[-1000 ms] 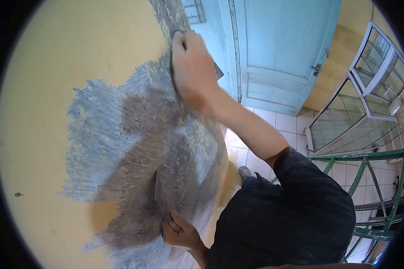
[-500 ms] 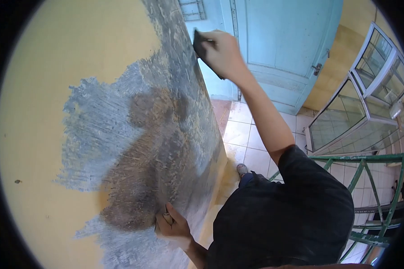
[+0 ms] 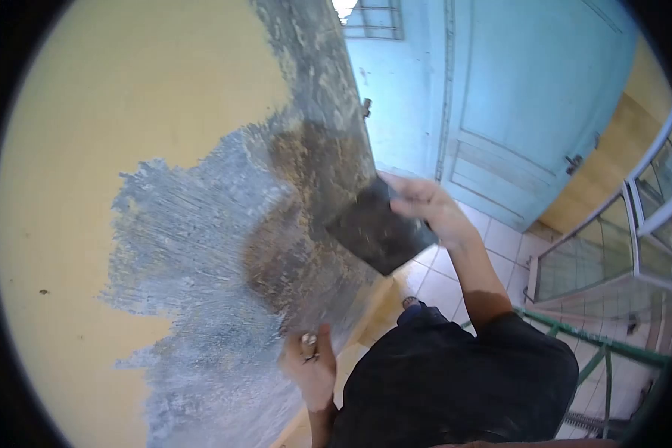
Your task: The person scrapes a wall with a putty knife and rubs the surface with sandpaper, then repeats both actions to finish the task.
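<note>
My right hand [image 3: 434,213] grips a dark, flat, square plate [image 3: 381,228] by its edge, thumb laid over the face. The plate stands out in front of the wall's edge, its broad face turned towards me. Lower down, my left hand [image 3: 310,369] is curled round a small tool with a pale rounded end [image 3: 308,343]; the rest of it is hidden. That hand is close to the wall [image 3: 194,224], where rough grey coating with streaks covers part of the yellow paint [image 3: 157,82]. My shadow falls across the grey area.
Past the wall's edge stand a light blue door [image 3: 530,112] and a barred window [image 3: 373,19]. Glass-paned frames [image 3: 586,243] lean at the right. Green metal scaffold bars [image 3: 575,332] run beside me, above white floor tiles [image 3: 504,243].
My right hand has come down and nearer with the plate, which now shows its broad face. My left hand has shifted slightly right, still curled. The view has turned a little.
</note>
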Available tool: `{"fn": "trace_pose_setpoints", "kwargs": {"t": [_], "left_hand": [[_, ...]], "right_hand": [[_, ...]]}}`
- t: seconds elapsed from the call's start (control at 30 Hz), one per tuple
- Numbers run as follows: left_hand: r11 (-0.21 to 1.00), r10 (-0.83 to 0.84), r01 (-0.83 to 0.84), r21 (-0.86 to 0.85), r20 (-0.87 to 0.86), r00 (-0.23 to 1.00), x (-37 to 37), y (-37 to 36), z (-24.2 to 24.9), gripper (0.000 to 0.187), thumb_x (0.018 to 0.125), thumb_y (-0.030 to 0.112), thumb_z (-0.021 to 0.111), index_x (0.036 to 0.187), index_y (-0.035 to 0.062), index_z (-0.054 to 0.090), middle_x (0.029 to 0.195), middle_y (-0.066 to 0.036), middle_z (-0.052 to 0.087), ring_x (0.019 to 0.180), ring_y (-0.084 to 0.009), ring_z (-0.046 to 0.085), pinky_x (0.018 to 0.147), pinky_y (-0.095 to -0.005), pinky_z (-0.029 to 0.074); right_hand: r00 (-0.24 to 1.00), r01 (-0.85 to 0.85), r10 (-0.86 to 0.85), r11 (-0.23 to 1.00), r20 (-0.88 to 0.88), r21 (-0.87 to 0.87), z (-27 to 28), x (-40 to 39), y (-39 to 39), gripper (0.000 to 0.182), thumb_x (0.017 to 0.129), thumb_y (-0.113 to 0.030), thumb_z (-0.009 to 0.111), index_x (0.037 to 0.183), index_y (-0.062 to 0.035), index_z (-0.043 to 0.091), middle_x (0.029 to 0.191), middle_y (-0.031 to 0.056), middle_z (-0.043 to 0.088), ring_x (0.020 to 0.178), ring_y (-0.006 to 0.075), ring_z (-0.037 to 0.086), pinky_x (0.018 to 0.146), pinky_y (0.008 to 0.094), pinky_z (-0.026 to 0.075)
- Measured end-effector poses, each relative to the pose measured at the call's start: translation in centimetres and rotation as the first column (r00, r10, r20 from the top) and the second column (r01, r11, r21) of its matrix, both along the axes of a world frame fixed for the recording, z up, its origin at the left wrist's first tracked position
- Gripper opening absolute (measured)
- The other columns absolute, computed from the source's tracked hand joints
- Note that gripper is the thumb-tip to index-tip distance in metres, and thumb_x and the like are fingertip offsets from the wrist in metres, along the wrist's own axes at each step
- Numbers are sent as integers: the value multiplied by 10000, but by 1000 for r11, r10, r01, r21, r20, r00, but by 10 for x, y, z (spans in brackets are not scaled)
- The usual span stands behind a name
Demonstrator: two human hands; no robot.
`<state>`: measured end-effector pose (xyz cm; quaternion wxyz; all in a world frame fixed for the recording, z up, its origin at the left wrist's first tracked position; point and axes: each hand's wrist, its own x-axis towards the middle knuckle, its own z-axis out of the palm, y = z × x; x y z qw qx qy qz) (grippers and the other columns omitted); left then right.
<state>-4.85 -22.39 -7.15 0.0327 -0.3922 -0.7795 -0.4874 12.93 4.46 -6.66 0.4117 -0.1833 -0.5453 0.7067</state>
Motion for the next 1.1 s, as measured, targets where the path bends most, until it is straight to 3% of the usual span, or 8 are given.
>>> {"fn": "trace_pose_setpoints", "kwargs": {"t": [0.17, 0.37, 0.7, 0.9, 0.93, 0.97, 1.03, 1.1], "left_hand": [[994, -102, 99, 48, 65, 993, 29, 43, -1, 304, 804, 138, 870, 747, 25, 594, 663, -130, 624, 556, -327, 557, 557, -395, 450], [999, 19, -33, 33, 360, 933, 56, 56, -12, 388, 803, 121, 911, 736, 57, 534, 677, 22, 535, 635, -82, 462, 581, -273, 382], [959, 233, -271, 82, 314, 920, 88, 68, -14, 458, 820, 90, 899, 680, 68, 464, 647, 28, 509, 636, -59, 426, 568, -264, 378], [936, 324, -343, 77, 194, 926, 94, 61, -22, 293, 827, 91, 879, 769, 14, 602, 688, -61, 614, 609, -137, 531, 590, -317, 456], [938, 322, -338, 80, 169, 932, 95, 60, -23, 236, 827, 86, 870, 815, 1, 651, 718, -93, 643, 605, -178, 569, 598, -330, 469], [928, 343, -362, 89, 174, 923, 95, 58, -25, 236, 827, 86, 870, 815, 1, 651, 718, -93, 643, 605, -178, 569, 598, -330, 469], [932, 348, -358, 62, 135, 928, 95, 53, -29, 173, 828, 60, 846, 895, -5, 701, 781, -135, 671, 641, -272, 616, 624, -351, 488], [928, 353, -369, 54, 191, 916, 98, 48, -29, 157, 831, 40, 828, 864, -8, 682, 778, -142, 654, 663, -322, 611, 633, -362, 488]], "right_hand": [[893, -450, 420, 848, -162, -280, -43, 2, -5, 321, 980, -25, 668, 1292, 51, 666, 1174, 96, 744, 1016, 141, 714, 904, 272, 557], [754, -654, 630, 692, -188, -305, -62, -8, 6, 303, 1006, -52, 657, 1292, 50, 664, 1149, 87, 749, 992, 120, 709, 876, 252, 559], [575, -810, 772, 585, 271, 51, -64, -46, 49, 198, 947, -152, 775, 1018, 19, 706, 792, -72, 567, 740, 24, 476, 625, 245, 385], [808, -587, 522, 682, 273, 437, -31, -61, 8, 381, 872, -131, 835, 1189, 26, 695, 963, 96, 712, 825, 166, 650, 788, 297, 518], [873, -484, 361, 554, 329, 678, -14, -60, 5, 428, 834, -104, 858, 1201, 33, 687, 1088, 167, 719, 951, 289, 691, 888, 368, 540], [863, -499, 379, 534, 334, 682, -10, -62, 1, 428, 834, -104, 858, 1201, 33, 687, 1088, 167, 719, 951, 289, 691, 888, 368, 540], [977, -186, 182, 475, 111, 860, -11, -63, -11, 437, 774, -85, 889, 1132, 57, 683, 1154, 184, 707, 1076, 343, 674, 936, 393, 531], [978, -133, 205, 501, 31, 855, -15, -63, -17, 397, 767, -105, 900, 1073, 49, 698, 1188, 167, 700, 1118, 352, 654, 951, 398, 526]]}}
